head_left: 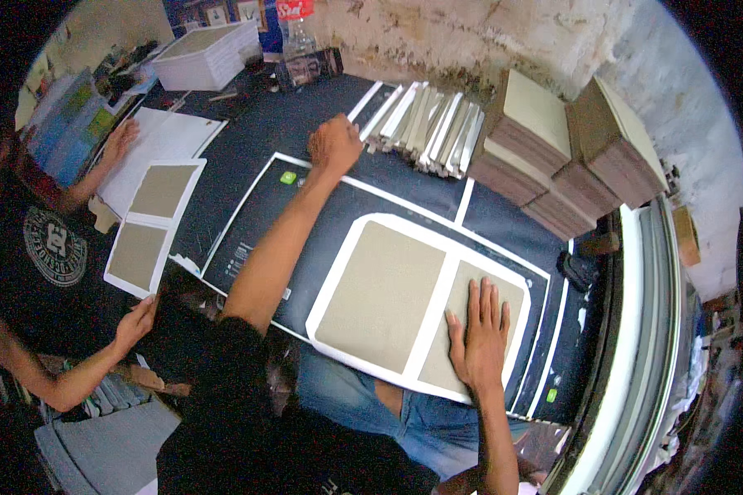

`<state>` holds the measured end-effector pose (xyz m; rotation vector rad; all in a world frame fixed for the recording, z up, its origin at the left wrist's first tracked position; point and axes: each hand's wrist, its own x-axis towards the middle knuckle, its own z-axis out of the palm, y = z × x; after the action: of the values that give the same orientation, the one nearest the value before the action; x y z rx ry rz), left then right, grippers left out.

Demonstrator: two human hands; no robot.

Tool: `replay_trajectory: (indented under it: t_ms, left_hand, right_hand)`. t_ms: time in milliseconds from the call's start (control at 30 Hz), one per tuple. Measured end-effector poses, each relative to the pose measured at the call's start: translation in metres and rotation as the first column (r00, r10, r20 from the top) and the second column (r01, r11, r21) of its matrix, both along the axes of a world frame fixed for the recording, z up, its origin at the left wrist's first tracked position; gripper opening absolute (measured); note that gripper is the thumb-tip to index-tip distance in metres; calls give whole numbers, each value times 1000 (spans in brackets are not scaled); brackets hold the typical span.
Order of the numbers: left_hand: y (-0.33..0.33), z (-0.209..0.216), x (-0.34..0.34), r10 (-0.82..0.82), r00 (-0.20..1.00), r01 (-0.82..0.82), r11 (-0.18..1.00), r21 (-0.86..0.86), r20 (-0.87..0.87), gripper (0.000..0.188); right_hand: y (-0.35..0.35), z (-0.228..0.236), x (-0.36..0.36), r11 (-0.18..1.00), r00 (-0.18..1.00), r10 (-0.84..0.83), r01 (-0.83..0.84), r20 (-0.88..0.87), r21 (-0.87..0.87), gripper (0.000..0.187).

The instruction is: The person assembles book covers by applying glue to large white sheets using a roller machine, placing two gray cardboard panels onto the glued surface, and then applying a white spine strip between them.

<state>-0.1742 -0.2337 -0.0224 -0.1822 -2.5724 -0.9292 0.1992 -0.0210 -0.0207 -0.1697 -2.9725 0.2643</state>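
Note:
A white-bordered cover sheet (pixel 431 320) with two grey-beige board panels lies on the dark table mat in front of me. My right hand (pixel 480 346) rests flat on the narrower right panel, fingers spread, gripping nothing. Beyond the sheet, my left hand (pixel 336 148) is curled closed over the dark mat; whether anything is inside its fingers is hidden. A thin white strip (pixel 365 102) runs away from beside that hand. To its right lies a loose pile of white and grey board strips (pixel 429 128).
Stacks of cut grey boards (pixel 527 124) stand at the back right, beside long rolls (pixel 636 330). At left, a co-worker's hand (pixel 134 324) holds a smaller two-panel cover (pixel 155 223). A white stack (pixel 208 62) and a plastic bottle (pixel 297 37) stand farther back.

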Motion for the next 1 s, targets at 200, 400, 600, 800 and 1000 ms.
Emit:
replay_trajectory:
  t_ms: [200,400,600,800,1000]
  left_hand:
    - [0,-30,-75,-116,934,129,992,-17,337,27]
    - [-12,-31,-82,-11,966,53,986,-160,257,22]
    - [-11,-28,-90,-121,896,115,993,41,427,30]
    - [-3,-26,-74,-20,926,17,1000,10,378,39]
    - [7,-17,-49,-12,957,24,999,-39,289,33]
  right_hand:
    - [-3,7,2,999,999,-20,22,37,-43,67]
    - [-4,8,2,999,999,-28,29,37,-45,67]
    - [-3,7,2,999,1000,-24,25,20,-46,67]
    - [-4,2,2,998,1000,-6,4,-27,-58,67]
    - [0,2,3,999,999,-22,21,-25,-37,67]
